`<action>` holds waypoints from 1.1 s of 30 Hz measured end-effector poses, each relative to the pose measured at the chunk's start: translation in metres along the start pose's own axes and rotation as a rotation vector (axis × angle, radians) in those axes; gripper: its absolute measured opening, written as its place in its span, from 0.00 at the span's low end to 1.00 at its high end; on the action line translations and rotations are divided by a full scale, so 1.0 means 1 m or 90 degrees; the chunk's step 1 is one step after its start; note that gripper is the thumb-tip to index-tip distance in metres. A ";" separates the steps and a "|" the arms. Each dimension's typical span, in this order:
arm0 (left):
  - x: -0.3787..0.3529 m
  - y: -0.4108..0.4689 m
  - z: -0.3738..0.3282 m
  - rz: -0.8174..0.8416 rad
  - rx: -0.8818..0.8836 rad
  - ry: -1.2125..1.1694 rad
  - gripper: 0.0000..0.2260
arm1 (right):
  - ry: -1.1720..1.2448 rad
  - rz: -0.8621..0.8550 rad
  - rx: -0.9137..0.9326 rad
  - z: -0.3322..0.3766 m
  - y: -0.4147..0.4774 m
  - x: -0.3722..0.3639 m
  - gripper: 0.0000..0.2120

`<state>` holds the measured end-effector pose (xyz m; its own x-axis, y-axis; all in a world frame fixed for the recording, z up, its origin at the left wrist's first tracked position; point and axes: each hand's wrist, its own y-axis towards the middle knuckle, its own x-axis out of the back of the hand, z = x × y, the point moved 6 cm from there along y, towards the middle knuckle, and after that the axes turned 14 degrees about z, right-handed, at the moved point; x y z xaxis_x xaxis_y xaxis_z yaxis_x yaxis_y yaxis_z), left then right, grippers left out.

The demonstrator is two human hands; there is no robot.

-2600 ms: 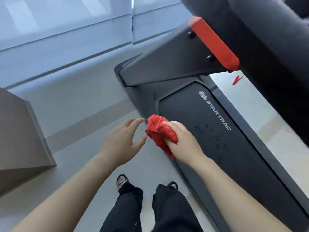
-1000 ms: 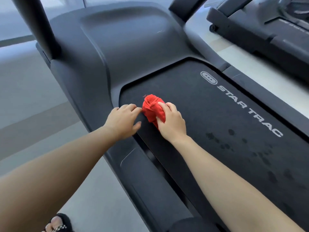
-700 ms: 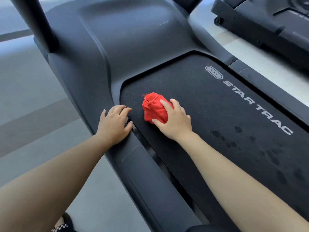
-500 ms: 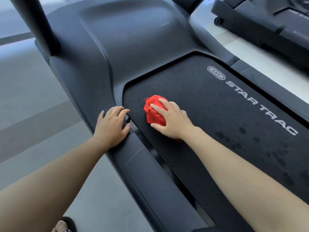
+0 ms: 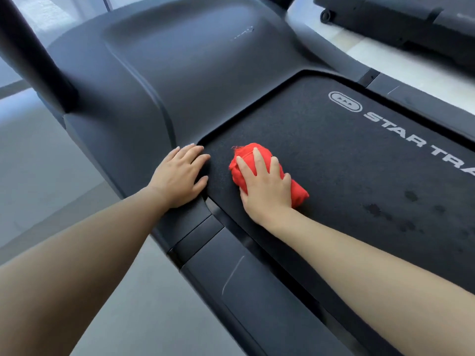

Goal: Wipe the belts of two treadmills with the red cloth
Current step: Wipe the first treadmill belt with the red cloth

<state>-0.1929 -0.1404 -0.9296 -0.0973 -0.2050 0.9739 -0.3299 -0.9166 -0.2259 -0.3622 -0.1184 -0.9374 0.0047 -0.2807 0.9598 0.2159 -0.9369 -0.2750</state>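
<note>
The near treadmill's black belt (image 5: 347, 163) carries white STAR TRAC lettering. A bunched red cloth (image 5: 299, 195) lies on the belt near its front left corner. My right hand (image 5: 264, 186) presses down on the cloth with its fingers spread over the top. My left hand (image 5: 180, 176) rests flat on the left side rail where it meets the motor cover, fingertips reaching the belt's edge. A second treadmill (image 5: 411, 21) shows at the top right, its belt out of sight.
The rounded dark motor cover (image 5: 192, 73) rises ahead of the belt. A black upright post (image 5: 33, 60) stands at the far left. Dark damp spots (image 5: 372, 209) mark the belt to the right of the cloth. Pale floor (image 5: 38, 163) lies left of the machine.
My right hand has brought the cloth down onto the belt and spread its fingers flatter over it. My left hand has settled flat on the side rail.
</note>
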 end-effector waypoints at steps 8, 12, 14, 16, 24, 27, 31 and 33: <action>0.009 0.012 0.021 -0.023 0.000 0.033 0.30 | -0.003 -0.021 -0.023 0.010 0.015 0.005 0.32; 0.011 0.013 0.024 -0.040 0.002 0.002 0.29 | 0.085 -0.021 -0.073 0.024 0.040 0.016 0.30; 0.011 0.013 0.024 -0.037 -0.002 -0.001 0.29 | 0.132 -0.016 -0.084 0.022 0.040 0.016 0.30; 0.009 0.014 0.024 -0.032 -0.009 -0.001 0.29 | 0.131 0.005 -0.035 0.018 0.032 0.015 0.32; 0.005 0.015 0.025 -0.050 -0.019 0.010 0.29 | 0.067 -0.010 0.066 0.007 0.035 0.013 0.34; 0.006 0.016 0.025 -0.054 -0.016 0.004 0.29 | 0.065 -0.062 0.007 0.016 0.049 0.014 0.31; 0.005 0.014 0.024 -0.056 -0.018 -0.003 0.28 | 0.067 -0.068 -0.009 0.016 0.051 0.013 0.31; 0.005 0.013 0.024 -0.051 -0.029 -0.002 0.27 | 0.068 -0.066 -0.008 0.018 0.043 0.012 0.31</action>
<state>-0.1754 -0.1612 -0.9267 -0.0665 -0.1321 0.9890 -0.3782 -0.9139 -0.1475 -0.3350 -0.1584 -0.9372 -0.1214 -0.2017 0.9719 0.1978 -0.9644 -0.1755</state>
